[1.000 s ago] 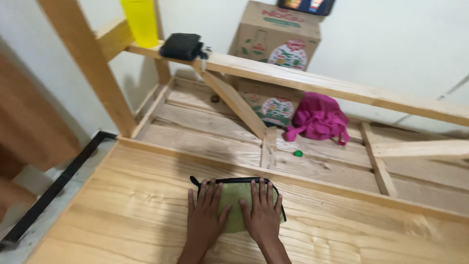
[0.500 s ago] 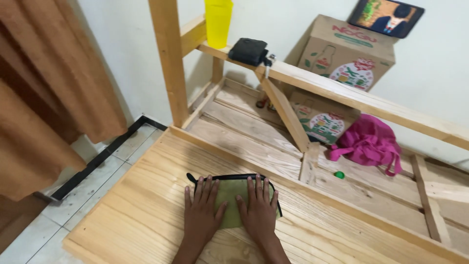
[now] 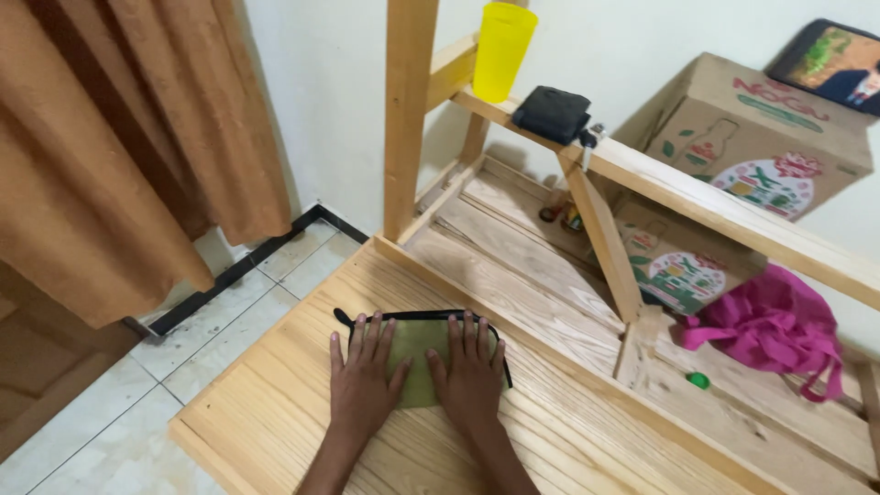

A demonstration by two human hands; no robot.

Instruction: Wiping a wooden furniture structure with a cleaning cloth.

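Left hand (image 3: 360, 390) and right hand (image 3: 470, 379) side by side, palms down, fingers spread flat on a green pouch (image 3: 417, 362); pressing it, not clamped around anything. Pouch flat on a pale wood board (image 3: 275, 403), near the board's far edge, black zip trim running along the pouch's far side with a short tab sticking out past the left hand.

Judging by how it lies thin and smooth under the palms: soft fabric, light, limp, likely to sag if lifted by one corner. Not fragile, not slippery on raw wood. Best taken by the zipped edge or pinched at both short ends.

Beyond the pouch, lower slats (image 3: 513, 247) of a wooden frame. Up and away from the pouch, a rail (image 3: 715, 206) carrying a yellow cup (image 3: 502, 50) and a dark folded bundle (image 3: 552, 112). Right of the pouch, a pink bag (image 3: 779, 325) on the slats, small green cap (image 3: 699, 379) just beside it, cardboard boxes (image 3: 779, 137) behind. Left of the pouch, tiled floor (image 3: 110, 394) and brown curtain (image 3: 110, 156).
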